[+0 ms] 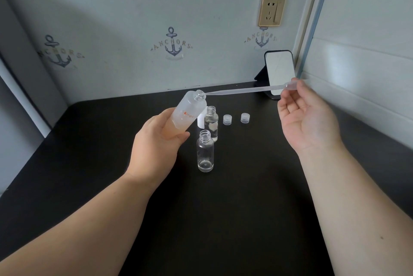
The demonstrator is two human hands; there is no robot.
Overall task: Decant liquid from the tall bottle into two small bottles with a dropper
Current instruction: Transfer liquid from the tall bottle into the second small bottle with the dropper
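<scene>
Left hand (pixel 156 141) fingers around tilted tall bottle (pixel 190 113); right hand (pixel 308 117) fingers pinching dropper (pixel 245 90).

There is one view only, from a wide-angle camera worn on the person's head, looking forward and down across a dark worktop (pixel 223 208) toward the wall behind it. Both forearms enter from the bottom corners and reach into the middle of the picture, so the left hand (pixel 156 141) and the right hand (pixel 306 117) sit close below the lens, near the centre. The far edge of the worktop and the papered wall (pixel 134 18) fill the upper half, and a panelled side wall (pixel 368 52) closes the right. The wide lens bends straight edges toward the borders.
</scene>
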